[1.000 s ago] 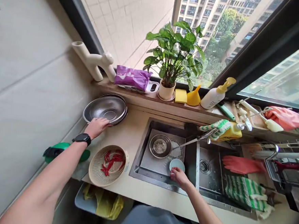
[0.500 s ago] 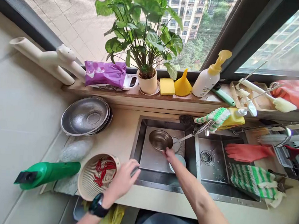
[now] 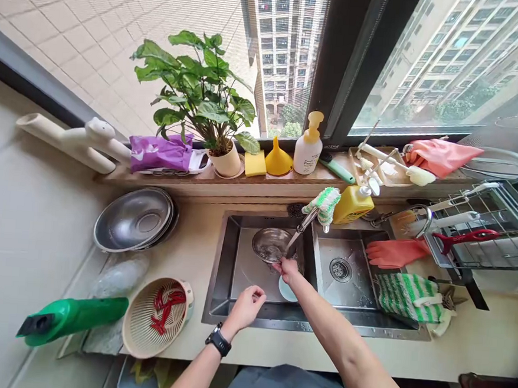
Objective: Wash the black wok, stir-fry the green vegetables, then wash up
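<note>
My right hand (image 3: pixel 288 269) grips the near rim of a metal bowl (image 3: pixel 269 245) in the left sink basin (image 3: pixel 244 276). Water from the faucet (image 3: pixel 307 220) runs into the bowl. Partly under my right wrist lies a pale round dish (image 3: pixel 286 289). My left hand (image 3: pixel 248 307), with a black watch on the wrist, hovers over the basin's near edge, its fingers curled together; whether anything small is between them is hidden. Left of it, a beige colander (image 3: pixel 143 322) with red chili peppers (image 3: pixel 166 309) stands on the counter.
Stacked metal bowls (image 3: pixel 135 219) and a green bottle (image 3: pixel 75 321) are at the left. A plant (image 3: pixel 203 104) and soap bottle (image 3: pixel 308 153) line the sill. Red gloves (image 3: pixel 397 253), a striped cloth (image 3: pixel 409 296) and a wire rack (image 3: pixel 495 234) are right.
My left hand has moved right, from beside the colander to the sink's near edge, and its fingers have closed. Water now fills part of the bowl. The view has shifted right.
</note>
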The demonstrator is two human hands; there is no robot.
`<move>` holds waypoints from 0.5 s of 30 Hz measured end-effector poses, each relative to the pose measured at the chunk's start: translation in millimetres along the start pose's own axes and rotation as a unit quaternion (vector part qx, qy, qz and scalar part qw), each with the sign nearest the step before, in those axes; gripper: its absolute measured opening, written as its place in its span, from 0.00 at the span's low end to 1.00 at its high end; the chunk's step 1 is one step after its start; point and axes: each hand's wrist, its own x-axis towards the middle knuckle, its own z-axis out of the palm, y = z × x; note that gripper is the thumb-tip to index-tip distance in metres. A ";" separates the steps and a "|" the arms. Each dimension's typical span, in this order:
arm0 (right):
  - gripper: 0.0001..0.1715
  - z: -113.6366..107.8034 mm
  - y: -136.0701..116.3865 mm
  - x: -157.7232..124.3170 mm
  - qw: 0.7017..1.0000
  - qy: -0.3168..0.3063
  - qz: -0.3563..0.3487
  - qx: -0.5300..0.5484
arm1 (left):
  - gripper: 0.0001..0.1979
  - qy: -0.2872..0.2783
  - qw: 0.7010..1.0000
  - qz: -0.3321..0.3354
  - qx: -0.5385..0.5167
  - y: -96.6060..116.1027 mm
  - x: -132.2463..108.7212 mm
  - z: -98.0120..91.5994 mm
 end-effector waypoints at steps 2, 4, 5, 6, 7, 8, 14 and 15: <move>0.14 -2.0 -9.1 -2.5 0.999 0.048 0.002 0.005 | 0.14 -0.007 1.000 -0.010 -0.004 -2.5 -3.1 1.5; 0.12 -9.9 -13.5 -8.0 0.997 0.076 0.008 0.008 | 0.15 -0.011 1.000 -0.013 -0.006 -3.6 -7.8 4.1; 0.11 -13.8 -13.4 -11.6 0.996 0.086 0.013 0.008 | 0.15 -0.013 1.000 -0.015 -0.006 -3.7 -10.4 5.7; 0.10 -16.6 -12.1 -15.1 0.996 0.091 0.019 0.008 | 0.15 -0.014 1.000 -0.018 -0.006 -3.7 -13.0 7.3; 0.09 -17.6 -10.2 -18.1 0.995 0.093 0.025 0.007 | 0.15 -0.014 1.000 -0.023 -0.005 -3.5 -15.5 8.9; 0.09 -16.8 -8.3 -20.1 0.995 0.089 0.031 0.007 | 0.15 -0.012 1.000 -0.028 -0.003 -3.3 -17.7 10.3; 0.10 2.4 -9.8 -12.5 0.999 0.038 0.019 0.028 | 0.16 -0.009 0.999 -0.037 -0.001 -4.9 -25.8 11.6; 0.11 3.0 -9.1 -11.9 0.999 0.028 0.011 0.031 | 0.16 -0.006 0.999 -0.037 0.000 -6.6 -26.3 11.2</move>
